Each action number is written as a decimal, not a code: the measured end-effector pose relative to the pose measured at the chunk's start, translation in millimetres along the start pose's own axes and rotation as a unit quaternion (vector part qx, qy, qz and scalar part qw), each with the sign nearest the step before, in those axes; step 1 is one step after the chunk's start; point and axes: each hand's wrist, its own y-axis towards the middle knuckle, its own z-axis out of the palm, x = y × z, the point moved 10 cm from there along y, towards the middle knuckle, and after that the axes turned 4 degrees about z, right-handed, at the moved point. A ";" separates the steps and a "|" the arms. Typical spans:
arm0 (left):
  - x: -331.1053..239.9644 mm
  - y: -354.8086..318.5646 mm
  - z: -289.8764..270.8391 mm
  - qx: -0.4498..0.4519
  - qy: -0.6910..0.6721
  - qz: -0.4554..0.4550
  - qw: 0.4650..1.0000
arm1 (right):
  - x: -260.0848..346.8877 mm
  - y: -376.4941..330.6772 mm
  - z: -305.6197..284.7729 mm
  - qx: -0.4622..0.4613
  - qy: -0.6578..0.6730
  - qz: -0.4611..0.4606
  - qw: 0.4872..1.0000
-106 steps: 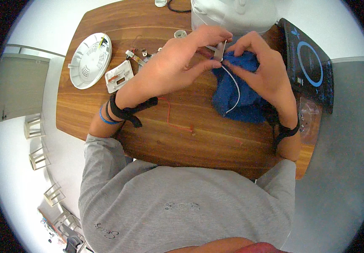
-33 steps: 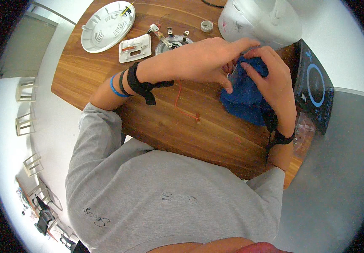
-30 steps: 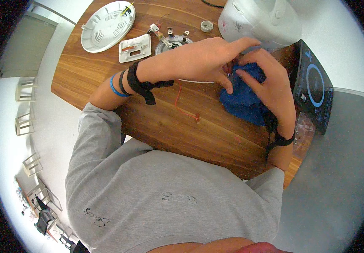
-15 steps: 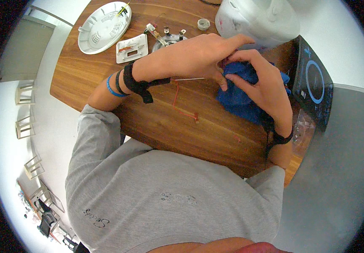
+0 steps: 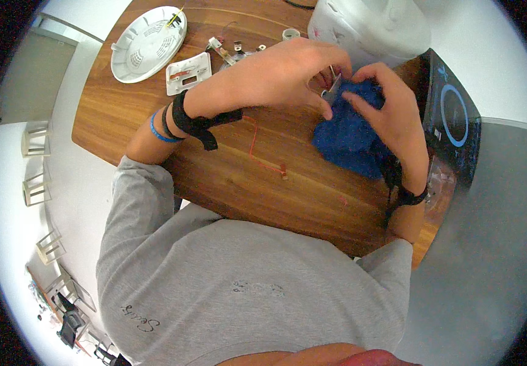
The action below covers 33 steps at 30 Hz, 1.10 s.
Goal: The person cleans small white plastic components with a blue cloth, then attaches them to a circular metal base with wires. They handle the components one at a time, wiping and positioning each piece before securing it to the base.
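Left hand is pinching a small metal piece against the blue cloth the right hand is gripping above the tabletop; a loose pinch is risking dropping it.

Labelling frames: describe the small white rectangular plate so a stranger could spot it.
On the wooden table, look to the far left corner for the round white disc cover. The white rectangular plate lies just right of it, flat; it alone is square-cornered, with reddish parts at its centre.
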 end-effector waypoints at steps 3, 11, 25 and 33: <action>-1.9 -0.9 -2.6 -0.007 0.003 0.001 1.000 | -14.2 2.5 -11.5 -0.052 -0.004 0.051 0.997; 4.8 -0.3 -3.2 -0.023 -0.037 -0.014 0.999 | 16.8 -0.4 5.1 0.036 0.018 -0.054 0.998; 10.1 -3.0 2.6 0.021 -0.014 -0.026 0.999 | 37.2 -3.4 1.9 0.011 0.063 -0.108 0.992; 4.4 -1.9 8.8 0.039 0.005 -0.011 0.999 | -17.1 -2.1 16.8 0.028 -0.043 -0.014 0.999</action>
